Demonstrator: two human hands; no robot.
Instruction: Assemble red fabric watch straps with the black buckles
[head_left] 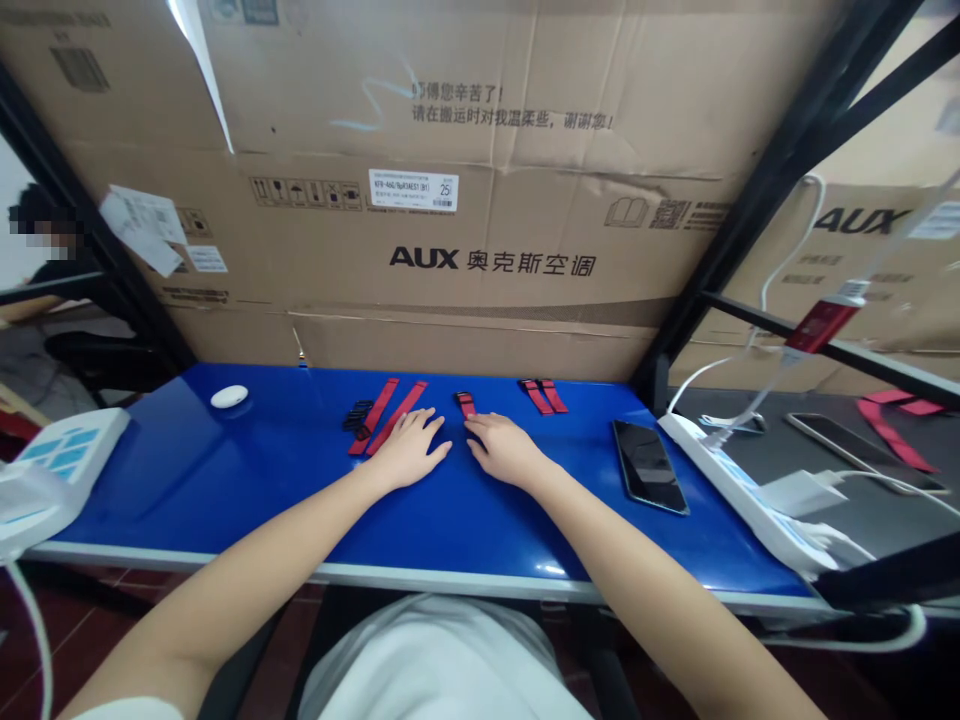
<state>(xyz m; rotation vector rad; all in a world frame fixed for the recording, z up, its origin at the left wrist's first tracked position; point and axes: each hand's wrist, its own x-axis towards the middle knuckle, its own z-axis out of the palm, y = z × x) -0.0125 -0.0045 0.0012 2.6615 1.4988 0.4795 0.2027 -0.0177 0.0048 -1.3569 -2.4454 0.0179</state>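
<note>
My left hand [409, 452] lies open on the blue tabletop, fingers spread. Its fingertips are at the lower part of a red strap [405, 408]; whether they touch it I cannot tell. Left of that is a second red strap [381, 405], beside a small pile of black buckles [358, 414]. My right hand [506, 448] rests open and nearly flat, its fingertips over the near end of a short red strap with a black buckle [466, 404]. Further back to the right lie two short red straps with black buckles [544, 397], side by side.
A phone [649, 465] and a white power strip [750, 500] lie on the right. At the left are a round white object [229, 397] and another power strip [67, 470]. A large cardboard panel [480, 330] stands behind the blue table [465, 535]. A person sits far left.
</note>
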